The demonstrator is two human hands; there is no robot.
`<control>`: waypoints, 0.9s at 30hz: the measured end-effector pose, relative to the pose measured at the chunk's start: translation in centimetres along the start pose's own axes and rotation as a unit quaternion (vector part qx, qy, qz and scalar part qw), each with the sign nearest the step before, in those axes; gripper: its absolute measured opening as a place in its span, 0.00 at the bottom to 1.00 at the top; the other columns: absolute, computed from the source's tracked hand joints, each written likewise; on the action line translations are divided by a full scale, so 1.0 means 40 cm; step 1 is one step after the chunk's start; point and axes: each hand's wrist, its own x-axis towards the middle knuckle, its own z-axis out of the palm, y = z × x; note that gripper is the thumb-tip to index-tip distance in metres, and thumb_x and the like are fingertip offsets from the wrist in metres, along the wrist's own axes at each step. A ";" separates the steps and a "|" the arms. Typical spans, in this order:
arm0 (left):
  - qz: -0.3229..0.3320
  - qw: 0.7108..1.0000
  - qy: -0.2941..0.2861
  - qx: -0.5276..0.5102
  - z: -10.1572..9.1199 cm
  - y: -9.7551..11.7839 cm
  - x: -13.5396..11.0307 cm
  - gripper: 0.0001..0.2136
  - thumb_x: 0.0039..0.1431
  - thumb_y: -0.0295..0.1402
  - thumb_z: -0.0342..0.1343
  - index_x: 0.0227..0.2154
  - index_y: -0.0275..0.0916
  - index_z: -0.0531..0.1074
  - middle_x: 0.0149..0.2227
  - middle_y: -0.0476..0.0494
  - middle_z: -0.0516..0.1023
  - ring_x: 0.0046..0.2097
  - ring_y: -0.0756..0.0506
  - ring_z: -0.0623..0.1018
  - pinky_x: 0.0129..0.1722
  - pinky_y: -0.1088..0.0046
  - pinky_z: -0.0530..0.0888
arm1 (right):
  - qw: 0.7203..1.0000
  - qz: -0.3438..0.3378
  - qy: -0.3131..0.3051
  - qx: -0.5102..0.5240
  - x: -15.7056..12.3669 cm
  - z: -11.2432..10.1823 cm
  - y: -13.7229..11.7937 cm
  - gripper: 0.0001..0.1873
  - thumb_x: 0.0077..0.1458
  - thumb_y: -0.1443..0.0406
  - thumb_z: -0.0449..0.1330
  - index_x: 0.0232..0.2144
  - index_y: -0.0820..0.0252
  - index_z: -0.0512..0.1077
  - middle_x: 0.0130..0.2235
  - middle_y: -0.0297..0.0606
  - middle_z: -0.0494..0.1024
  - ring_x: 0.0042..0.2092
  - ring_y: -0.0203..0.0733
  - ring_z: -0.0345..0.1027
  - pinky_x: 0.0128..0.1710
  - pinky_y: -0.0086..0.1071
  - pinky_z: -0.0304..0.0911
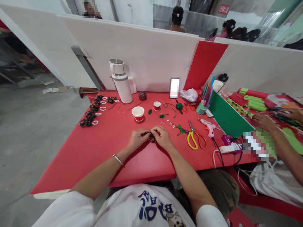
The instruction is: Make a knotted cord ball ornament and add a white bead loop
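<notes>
My left hand (138, 138) and my right hand (162, 136) meet over the red table (99, 151), fingers pinched together on a small dark multicoloured woven ornament (151, 138). Most of the ornament is hidden between the fingers. A metal bracelet sits on my left wrist. Several similar finished ornaments with white bead loops (91, 115) lie in a row at the table's left. Yellow-handled scissors (193, 138) and orange-handled pliers lie just right of my right hand.
A white thermos jug (120, 82), a small white-and-red cup (138, 113), a red thread spool (157, 105), a pink glue gun (209, 126), a pen cup (203, 105) and a green board (227, 116) stand further back. Another person's hands (265, 121) work at the right.
</notes>
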 end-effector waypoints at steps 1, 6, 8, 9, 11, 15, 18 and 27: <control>0.001 1.000 0.008 0.001 0.002 0.000 -0.002 0.05 0.50 0.28 0.65 0.27 0.42 0.85 0.29 0.44 0.84 0.32 0.44 0.80 0.38 0.69 0.75 | 1.000 0.005 0.006 -0.006 0.000 0.000 0.000 0.12 0.67 0.59 0.58 0.35 0.56 0.77 0.38 0.38 0.81 0.42 0.41 0.75 0.47 0.33 0.69; 0.003 1.000 0.027 -0.015 0.004 0.011 -0.007 0.04 0.50 0.31 0.67 0.27 0.45 0.86 0.30 0.45 0.85 0.34 0.42 0.81 0.42 0.66 0.76 | 0.999 0.029 0.022 -0.025 0.000 0.001 -0.005 0.13 0.67 0.57 0.57 0.36 0.56 0.78 0.37 0.38 0.82 0.40 0.41 0.76 0.45 0.33 0.69; -0.001 0.999 0.033 -0.033 0.001 0.019 -0.008 0.03 0.49 0.32 0.68 0.28 0.46 0.86 0.31 0.44 0.85 0.35 0.41 0.81 0.44 0.64 0.77 | 0.998 0.042 0.028 -0.030 0.001 0.002 -0.004 0.13 0.67 0.57 0.57 0.36 0.55 0.78 0.37 0.38 0.83 0.39 0.41 0.76 0.44 0.33 0.69; 0.001 0.999 0.036 -0.036 -0.001 0.023 -0.008 0.03 0.49 0.33 0.69 0.28 0.46 0.86 0.32 0.44 0.85 0.36 0.40 0.81 0.45 0.63 0.77 | 0.998 0.046 0.028 -0.030 0.001 0.002 -0.003 0.13 0.67 0.57 0.57 0.36 0.55 0.78 0.36 0.38 0.83 0.38 0.41 0.76 0.44 0.33 0.69; 0.010 0.998 0.045 -0.032 -0.002 0.029 -0.009 0.03 0.49 0.32 0.69 0.28 0.46 0.86 0.32 0.43 0.85 0.36 0.40 0.81 0.45 0.63 0.77 | 0.998 0.051 0.021 -0.025 0.001 0.003 -0.001 0.13 0.67 0.57 0.58 0.36 0.56 0.78 0.36 0.38 0.83 0.38 0.41 0.76 0.43 0.33 0.69; 0.013 0.998 0.059 -0.014 0.002 0.032 -0.009 0.03 0.50 0.30 0.68 0.27 0.44 0.85 0.31 0.43 0.84 0.35 0.43 0.80 0.42 0.67 0.75 | 0.998 0.057 0.010 -0.027 -0.001 0.003 0.001 0.12 0.66 0.59 0.58 0.35 0.56 0.78 0.35 0.37 0.83 0.38 0.41 0.77 0.42 0.32 0.69; -0.006 0.999 0.044 -0.014 0.007 0.026 -0.005 0.01 0.50 0.30 0.67 0.26 0.43 0.83 0.27 0.45 0.81 0.31 0.45 0.76 0.37 0.70 0.73 | 0.997 0.050 0.004 -0.058 -0.003 0.001 0.001 0.10 0.66 0.61 0.58 0.36 0.55 0.78 0.37 0.38 0.83 0.39 0.42 0.76 0.44 0.33 0.69; -0.151 0.966 -0.010 -0.211 0.007 0.001 0.002 0.14 0.44 0.40 0.72 0.27 0.36 0.77 0.36 0.43 0.79 0.23 0.54 0.70 0.21 0.75 0.69 | 0.996 -0.051 0.045 -0.056 -0.005 -0.005 -0.028 0.06 0.59 0.68 0.61 0.39 0.56 0.77 0.49 0.44 0.78 0.52 0.44 0.74 0.54 0.37 0.71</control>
